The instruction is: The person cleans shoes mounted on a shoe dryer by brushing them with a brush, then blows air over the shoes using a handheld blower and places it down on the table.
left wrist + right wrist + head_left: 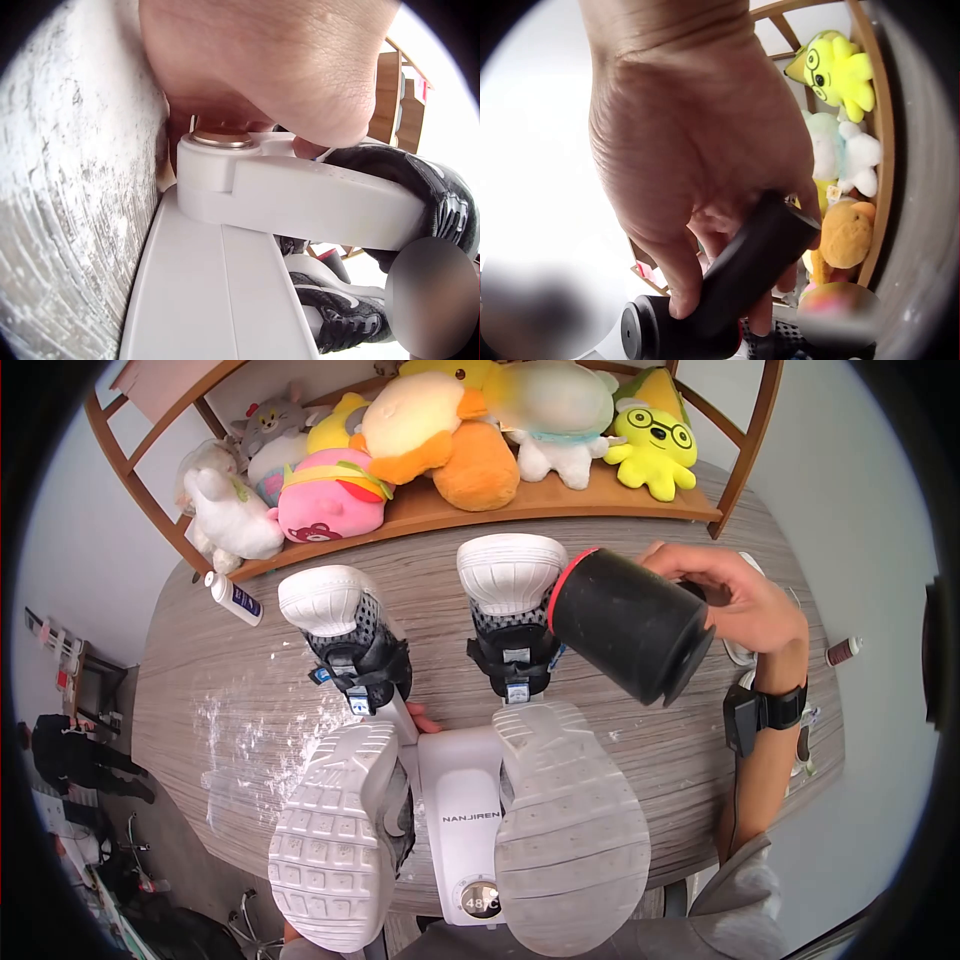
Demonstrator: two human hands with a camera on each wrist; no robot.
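Note:
My right hand (745,595) grips the handle of a black hair-dryer-like device (630,625), its red-rimmed end beside the back right shoe (512,575). In the right wrist view, the fingers of this hand (697,142) wrap around the black handle (754,262). A white shoe dryer (455,770) carries several shoes, including two in front (330,840) with their soles up and a mesh one (325,600) at back left. Mostly hidden behind it, my left hand (424,720) shows only fingertips; in the left wrist view the hand (262,67) holds the dryer's hinged part (322,195).
Plush toys (430,425) fill a wooden shelf (560,506) at the table's back. White powder marks (240,760) lie on the left tabletop. A white bottle (235,600) lies at back left, another bottle (843,651) at far right. More shoes are partly visible behind my right arm.

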